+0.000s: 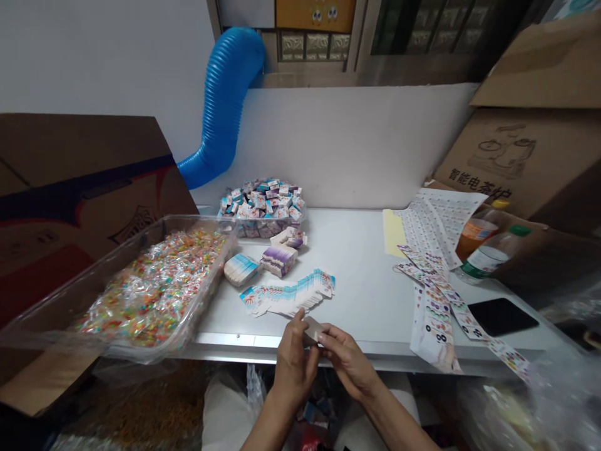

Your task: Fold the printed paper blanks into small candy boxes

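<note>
Between my left hand (297, 357) and my right hand (345, 357) is a small greyish-white card piece (312, 330), held at the table's front edge. Fingers of both hands are closed on it; its printed side, if any, is hidden. Just beyond my left fingertips lies a fanned row of flat printed cartons (293, 293), white and blue. Behind that row sit a stack of blue-and-white cartons (241, 269) and a stack of purple-and-white cartons (279, 259), with a few loose pieces (290, 237) behind them.
At left stands a clear plastic tub (206, 313) of small wrapped colourful pieces. A clear container (263, 228) heaped with small folded boxes is at the back. On the right are sticker strips (436, 300), printed sheets (434, 219), bottles (488, 258), a black phone (503, 316) and cardboard boxes (521, 150).
</note>
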A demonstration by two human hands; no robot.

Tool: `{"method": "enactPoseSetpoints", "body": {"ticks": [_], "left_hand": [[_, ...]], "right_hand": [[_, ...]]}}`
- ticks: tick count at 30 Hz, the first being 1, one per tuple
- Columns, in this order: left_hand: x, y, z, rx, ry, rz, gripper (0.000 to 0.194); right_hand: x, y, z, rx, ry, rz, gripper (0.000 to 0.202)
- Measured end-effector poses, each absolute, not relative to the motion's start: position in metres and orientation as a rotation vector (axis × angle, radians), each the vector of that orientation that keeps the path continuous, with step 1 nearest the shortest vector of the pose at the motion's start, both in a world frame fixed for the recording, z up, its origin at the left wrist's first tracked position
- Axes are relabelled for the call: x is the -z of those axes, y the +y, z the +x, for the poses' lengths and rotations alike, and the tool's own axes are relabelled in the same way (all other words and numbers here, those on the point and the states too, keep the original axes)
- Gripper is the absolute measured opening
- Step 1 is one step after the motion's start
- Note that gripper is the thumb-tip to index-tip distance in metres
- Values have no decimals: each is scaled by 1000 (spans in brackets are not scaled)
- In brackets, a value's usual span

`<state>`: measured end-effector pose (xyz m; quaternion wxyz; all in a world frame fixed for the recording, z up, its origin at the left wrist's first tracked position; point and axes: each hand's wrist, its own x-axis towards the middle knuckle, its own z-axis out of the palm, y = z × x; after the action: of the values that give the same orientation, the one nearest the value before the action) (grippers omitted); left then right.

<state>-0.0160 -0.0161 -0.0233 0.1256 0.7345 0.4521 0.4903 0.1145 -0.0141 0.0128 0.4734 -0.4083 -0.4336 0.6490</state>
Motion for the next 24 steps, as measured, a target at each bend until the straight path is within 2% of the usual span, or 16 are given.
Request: {"method": "enactPoseSetpoints", "body": {"ticks": [5,7,9,13,16,20,24], "left_hand": [[25,-16,-16,-1352,1378,2173,41],[26,-17,-16,-1345,1421,2162,43],[26,-17,-17,-1323,1427,2177,40],[25,-18,-18,-1295,1409,2193,37],[24,-17,-19,-1304,1418,2215,37],[23,-16,-20,-1304,1396,2240,37],[24,-17,-19,-1284,1392,2241,48]], "right_hand": [[-9,-22,111,-786,-1657,-1285,30],[-7,-25,110,-611,-1783,-1296,34],[-7,-25,110,-693,-1768,-1313,34],[-9,-17,111,-1172,-1400,-1297,43],[-9,-12,110,-1401,-1151,-1166,40],[-8,-8,112,-1488,-1006,-1154,44],[-11,-7,115,-1447,-1236,-1166,36]]}}
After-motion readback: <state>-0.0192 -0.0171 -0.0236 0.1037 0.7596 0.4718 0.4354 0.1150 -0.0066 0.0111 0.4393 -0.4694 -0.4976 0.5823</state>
